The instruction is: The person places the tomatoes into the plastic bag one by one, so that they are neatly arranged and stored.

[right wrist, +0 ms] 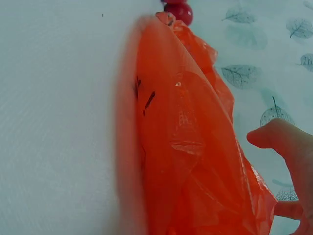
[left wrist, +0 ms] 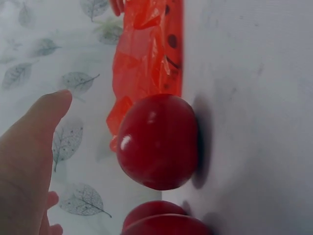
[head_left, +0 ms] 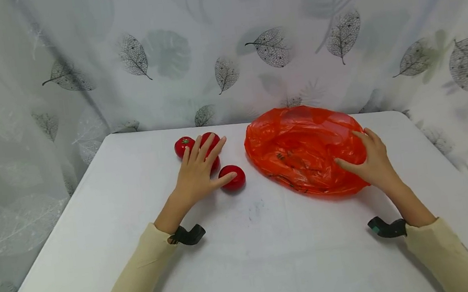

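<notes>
Several red tomatoes sit grouped on the white table; one tomato shows a green stem end. Over this group my left hand hovers with fingers spread, partly hiding the tomatoes. Its thumb overlaps the nearest tomato in the head view, but in the left wrist view the thumb stands apart from that tomato. To the right lies a crumpled orange-red plastic bag, its mouth spread upward. My right hand is at the bag's right rim, thumb and fingers apart, a fingertip close by the bag's edge.
A leaf-patterned curtain hangs behind the table and along both sides. Black curved bands are worn on both wrists, below the cream sleeves. Faint dark smudges mark the tabletop between the hands.
</notes>
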